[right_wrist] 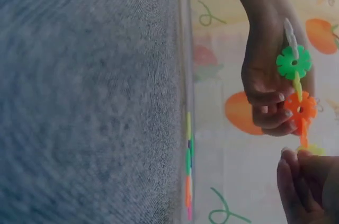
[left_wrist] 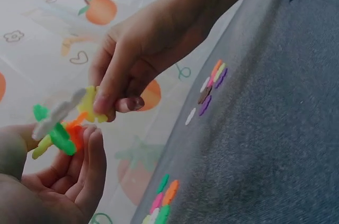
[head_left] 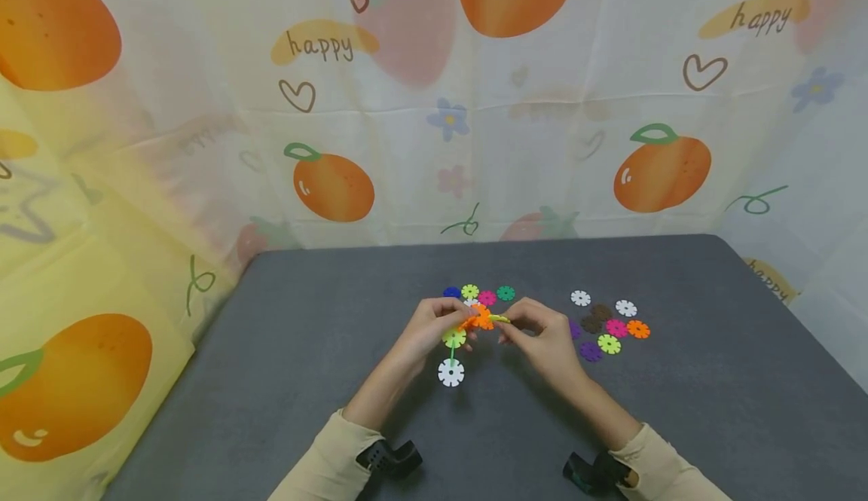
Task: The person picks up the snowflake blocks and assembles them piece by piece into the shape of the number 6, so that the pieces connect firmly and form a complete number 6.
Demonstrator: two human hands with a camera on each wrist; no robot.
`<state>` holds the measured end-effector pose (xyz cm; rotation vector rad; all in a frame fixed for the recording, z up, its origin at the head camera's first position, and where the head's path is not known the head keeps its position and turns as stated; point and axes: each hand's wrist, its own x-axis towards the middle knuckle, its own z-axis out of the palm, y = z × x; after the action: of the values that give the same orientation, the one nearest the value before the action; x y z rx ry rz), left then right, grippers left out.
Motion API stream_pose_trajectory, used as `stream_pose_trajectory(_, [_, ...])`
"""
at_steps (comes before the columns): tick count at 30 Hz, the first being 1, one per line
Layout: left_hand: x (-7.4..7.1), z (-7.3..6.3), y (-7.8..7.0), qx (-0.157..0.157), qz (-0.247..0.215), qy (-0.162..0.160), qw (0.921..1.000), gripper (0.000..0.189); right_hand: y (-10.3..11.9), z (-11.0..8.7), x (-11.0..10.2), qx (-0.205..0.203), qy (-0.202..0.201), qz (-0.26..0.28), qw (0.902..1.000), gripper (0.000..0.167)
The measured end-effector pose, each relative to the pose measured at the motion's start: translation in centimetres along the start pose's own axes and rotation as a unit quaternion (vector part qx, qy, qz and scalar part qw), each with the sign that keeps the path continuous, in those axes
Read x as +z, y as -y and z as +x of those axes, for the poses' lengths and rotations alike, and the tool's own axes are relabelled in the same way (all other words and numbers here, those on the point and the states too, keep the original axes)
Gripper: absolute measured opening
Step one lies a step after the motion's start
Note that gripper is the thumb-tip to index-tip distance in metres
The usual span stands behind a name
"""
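My left hand holds a short chain of interlocking notched plastic discs by its orange discs. Below that hand hang a yellow-green disc, a green disc and, at the end, a white disc. With thumb and fingertips my right hand pinches a yellow disc, seen nearly edge-on in the head view, right at the orange end of the chain. Both hands are raised over the table, and the fingers partly cover where yellow and orange meet.
Loose discs lie on the grey table in two groups. Beyond the hands are blue, yellow-green, pink and green ones. To the right are several white, brown, purple, pink, yellow-green and orange discs. A printed curtain hangs behind.
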<state>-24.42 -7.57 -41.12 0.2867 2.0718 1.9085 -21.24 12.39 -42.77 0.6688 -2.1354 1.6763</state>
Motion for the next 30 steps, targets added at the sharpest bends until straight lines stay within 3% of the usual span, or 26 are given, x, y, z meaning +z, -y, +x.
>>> stream_pose_trajectory(2, [-0.1, 0.0, -0.2, 0.006, 0.004, 0.007, 0.9999, 0.02, -0.9, -0.1, 0.0, -0.02, 0.008, 0.013, 0.9997, 0.007])
stream_pose_trajectory(9, [-0.6, -0.2, -0.3, 0.026, 0.02, 0.021, 0.9993, 0.02, -0.9, -0.3, 0.1, -0.078, 0.025, 0.019, 0.9965, 0.02])
stream_pose_trajectory(14, [-0.1, -0.3, -0.3, 0.033, 0.011, 0.008, 0.9994, 0.02, -0.9, -0.4, 0.3, -0.037, -0.005, 0.048, 0.9982, 0.012])
stream_pose_trajectory(19, [0.5, -0.5, -0.8, 0.027, -0.02, -0.023, 0.9992, 0.023, 0.0, 0.3, 0.0, 0.018, -0.006, 0.062, 0.9979, 0.006])
stream_pose_trajectory(30, [1.0, -1.6, -2.8, -0.012, -0.042, -0.03, 0.9986, 0.026, 1.4, 0.8, -1.2, 0.015, 0.002, 0.061, 0.998, 0.009])
